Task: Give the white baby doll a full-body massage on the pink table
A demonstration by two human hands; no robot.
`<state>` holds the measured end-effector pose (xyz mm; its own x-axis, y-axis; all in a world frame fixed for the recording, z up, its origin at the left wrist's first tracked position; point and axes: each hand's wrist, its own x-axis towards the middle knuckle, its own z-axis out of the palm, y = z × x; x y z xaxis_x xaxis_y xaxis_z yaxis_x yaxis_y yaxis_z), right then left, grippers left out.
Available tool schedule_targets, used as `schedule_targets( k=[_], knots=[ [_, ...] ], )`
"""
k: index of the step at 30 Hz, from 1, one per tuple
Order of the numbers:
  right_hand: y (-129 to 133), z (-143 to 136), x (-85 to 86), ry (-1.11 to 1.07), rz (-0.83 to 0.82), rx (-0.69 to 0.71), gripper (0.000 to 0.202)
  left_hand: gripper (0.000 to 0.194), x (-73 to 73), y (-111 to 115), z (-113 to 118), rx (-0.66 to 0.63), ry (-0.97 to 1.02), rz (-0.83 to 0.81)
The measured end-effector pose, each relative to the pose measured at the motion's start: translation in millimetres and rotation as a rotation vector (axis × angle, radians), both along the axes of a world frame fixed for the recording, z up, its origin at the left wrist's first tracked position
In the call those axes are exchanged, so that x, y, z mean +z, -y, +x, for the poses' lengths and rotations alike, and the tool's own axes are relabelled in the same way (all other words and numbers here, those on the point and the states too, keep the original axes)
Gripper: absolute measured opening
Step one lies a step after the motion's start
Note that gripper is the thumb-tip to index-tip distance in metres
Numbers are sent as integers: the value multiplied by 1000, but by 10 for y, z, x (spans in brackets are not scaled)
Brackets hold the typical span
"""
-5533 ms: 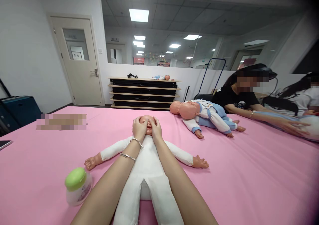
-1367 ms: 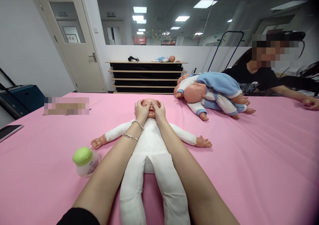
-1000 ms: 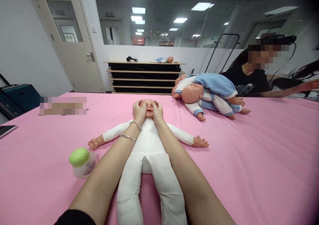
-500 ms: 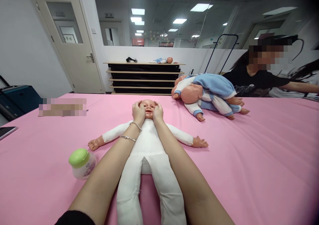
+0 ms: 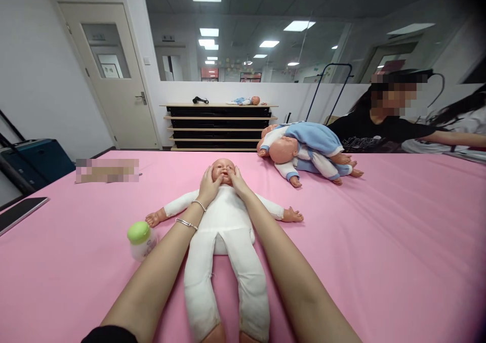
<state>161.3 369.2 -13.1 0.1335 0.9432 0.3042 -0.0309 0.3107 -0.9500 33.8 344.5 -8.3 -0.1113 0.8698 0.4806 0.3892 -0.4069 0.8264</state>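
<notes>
A green-lidded, rounded white plastic jar point(image 5: 142, 241) stands just beside the left forearm, which overlaps its edge. Beyond the forearms, a heap of dolls in fuzzy blue-and-white suits point(image 5: 304, 151) lies near the far edge of the smooth pink table covering point(image 5: 360, 242), beside a person in a black T-shirt point(image 5: 379, 128). A flat dark device with a pale edge point(image 5: 23, 214) rests at the left side. Between the forearms, the soft white cloth-bodied doll with hard, glossy tan head and limbs point(image 5: 225, 214) lies face up, arms spread. The left hand point(image 5: 210, 185) and right hand point(image 5: 238, 182) cup its cheeks, fingers along the sides, thumbs by the mouth.
</notes>
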Motion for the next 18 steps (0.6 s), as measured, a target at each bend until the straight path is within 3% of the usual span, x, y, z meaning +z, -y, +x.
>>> schedule_targets(
  k=[2,8,18],
  knots=[
    [64,27,-85,-43,-18,79,77,66,-69,53,4,-21,-28,-10],
    [110,61,-173,-108,-51,111,85,77,-133,45,29,0,-53,34],
    [145,53,-104,-97,-6,96,69,51,-191,-39,-17,-22,-10,67]
  ],
)
